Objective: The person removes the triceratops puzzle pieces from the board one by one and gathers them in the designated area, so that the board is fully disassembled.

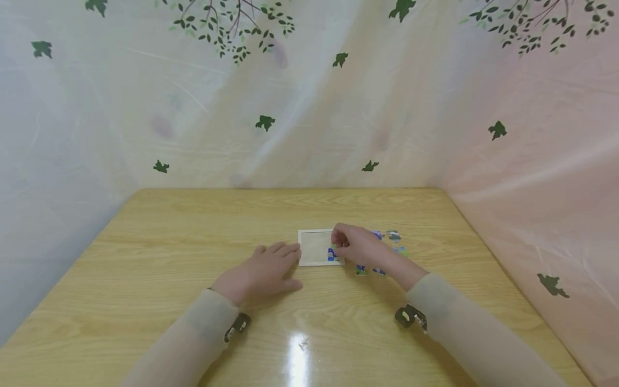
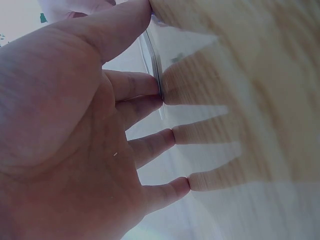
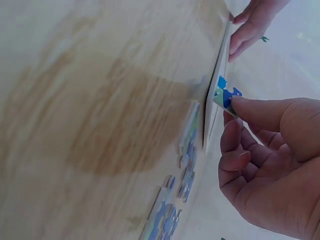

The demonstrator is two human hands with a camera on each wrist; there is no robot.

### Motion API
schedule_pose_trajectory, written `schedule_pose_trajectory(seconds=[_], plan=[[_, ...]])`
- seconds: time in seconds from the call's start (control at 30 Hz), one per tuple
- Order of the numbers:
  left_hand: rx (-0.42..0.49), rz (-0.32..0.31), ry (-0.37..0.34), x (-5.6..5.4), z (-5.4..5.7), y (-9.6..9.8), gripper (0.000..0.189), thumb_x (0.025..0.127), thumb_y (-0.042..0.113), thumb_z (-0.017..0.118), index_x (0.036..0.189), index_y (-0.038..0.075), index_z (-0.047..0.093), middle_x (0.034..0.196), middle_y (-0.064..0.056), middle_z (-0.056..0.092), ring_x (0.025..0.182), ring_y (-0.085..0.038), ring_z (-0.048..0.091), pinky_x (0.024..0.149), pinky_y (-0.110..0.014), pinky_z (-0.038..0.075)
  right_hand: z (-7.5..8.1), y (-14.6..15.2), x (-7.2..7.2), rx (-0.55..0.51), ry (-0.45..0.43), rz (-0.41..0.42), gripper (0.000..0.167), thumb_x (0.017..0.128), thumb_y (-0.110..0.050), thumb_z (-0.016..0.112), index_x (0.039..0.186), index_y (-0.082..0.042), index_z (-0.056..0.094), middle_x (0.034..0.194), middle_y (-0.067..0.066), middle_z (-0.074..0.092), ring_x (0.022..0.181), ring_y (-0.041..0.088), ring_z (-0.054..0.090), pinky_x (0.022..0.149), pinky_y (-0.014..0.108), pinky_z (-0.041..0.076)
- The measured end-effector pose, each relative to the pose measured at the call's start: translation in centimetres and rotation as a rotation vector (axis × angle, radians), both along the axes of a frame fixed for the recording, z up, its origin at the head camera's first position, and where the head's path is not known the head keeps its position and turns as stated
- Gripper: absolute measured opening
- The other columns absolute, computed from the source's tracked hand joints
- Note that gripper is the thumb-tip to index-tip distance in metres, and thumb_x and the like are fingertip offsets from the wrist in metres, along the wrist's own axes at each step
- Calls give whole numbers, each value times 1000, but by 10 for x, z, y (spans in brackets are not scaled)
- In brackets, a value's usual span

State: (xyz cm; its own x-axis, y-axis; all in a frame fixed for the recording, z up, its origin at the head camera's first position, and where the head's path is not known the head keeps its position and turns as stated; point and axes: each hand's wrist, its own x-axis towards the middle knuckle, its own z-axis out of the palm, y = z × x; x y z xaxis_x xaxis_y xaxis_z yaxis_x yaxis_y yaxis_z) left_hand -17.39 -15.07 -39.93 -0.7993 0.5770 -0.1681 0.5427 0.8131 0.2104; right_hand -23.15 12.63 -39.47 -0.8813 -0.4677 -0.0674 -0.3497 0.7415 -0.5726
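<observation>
A shallow white puzzle tray [image 1: 314, 246] lies on the wooden table. My left hand [image 1: 263, 271] rests palm down beside it, fingers spread, with fingertips at the tray's left edge. In the left wrist view the left fingers [image 2: 150, 147] are straight and touch the tabletop. Over the tray's right end, my right hand [image 1: 360, 246] pinches a blue and green jigsaw piece [image 3: 226, 98] between thumb and fingertips. That piece is tilted against the tray. In the head view, blue jigsaw pieces [image 1: 331, 254] show at the tray's lower right corner, partly hidden by the right hand.
Several loose jigsaw pieces [image 1: 394, 235] lie to the right of the tray, some behind the right forearm. More of these pieces [image 3: 187, 165] appear in the right wrist view. A pale curtain [image 1: 309, 107] with leaf prints stands behind the table.
</observation>
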Motion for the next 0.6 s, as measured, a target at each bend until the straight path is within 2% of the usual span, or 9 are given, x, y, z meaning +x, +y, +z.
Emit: schedule_pose_trajectory(seconds=[0.3,0.6], plan=[[5,0,-1,0,-1,0,82,111,54,62,172,5,36,180,-11,32,165,-41,25,130,-70,23,5,19,3,-61,21,-17,10,106,-11,75,111,-14,66,103,0,69,96,18,65,85,38,58],[19,-3,-27,-1,-1,-2,81,112,52,61,173,5,35,180,-11,30,166,-41,23,131,-70,21,15,54,11,-35,28,-73,9,108,-12,72,114,-12,65,105,2,68,96,21,63,83,39,56]])
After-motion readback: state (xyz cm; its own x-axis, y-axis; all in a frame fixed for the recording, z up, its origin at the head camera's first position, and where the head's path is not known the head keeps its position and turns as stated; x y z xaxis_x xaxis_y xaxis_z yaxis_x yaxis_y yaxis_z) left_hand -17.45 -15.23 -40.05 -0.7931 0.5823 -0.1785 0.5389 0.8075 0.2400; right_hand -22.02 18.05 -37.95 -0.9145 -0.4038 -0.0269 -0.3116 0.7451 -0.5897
